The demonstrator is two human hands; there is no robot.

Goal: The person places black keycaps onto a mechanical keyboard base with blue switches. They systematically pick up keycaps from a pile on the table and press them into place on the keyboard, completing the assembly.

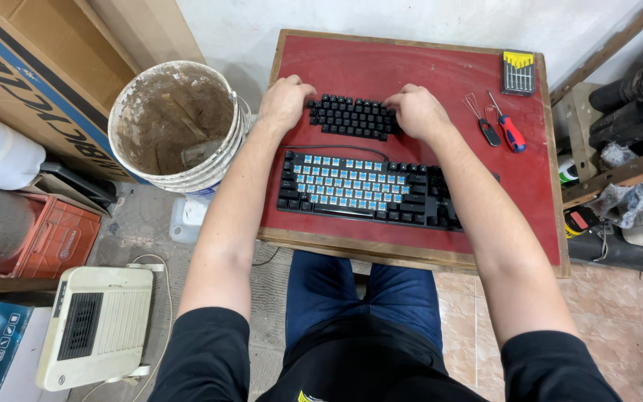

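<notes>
Both hands close their grip on the 2 ends of a block of loose black keycaps (353, 117): the left hand (286, 103) curls over its left end and the right hand (415, 110) over its right end, fingers bent down onto the caps. The block lies flat on the far half of the desk, just beyond the keyboard and apart from it.

Going down in size: the desk (411, 63) has a red top with a worn wooden rim and stands against a pale wall. To its left on the floor sits a dirty white bucket (178, 125), crusted inside with brown residue, touching the desk's left edge. Lower left on the floor lies a cream-coloured heater (98, 326) with a dark grille.

On the near half of the desk rests a black keyboard (370, 190); most of its middle caps are off, showing pale blue switches on a white plate, while the outer rows keep their black caps. A thin black cable loops from its top edge.

Right of the right hand lie a red-and-blue screwdriver (510, 128) and, just beside it, a wire keycap puller (482, 121) with a black handle. A small case of screwdriver bits (518, 73) sits at the far right corner.
</notes>
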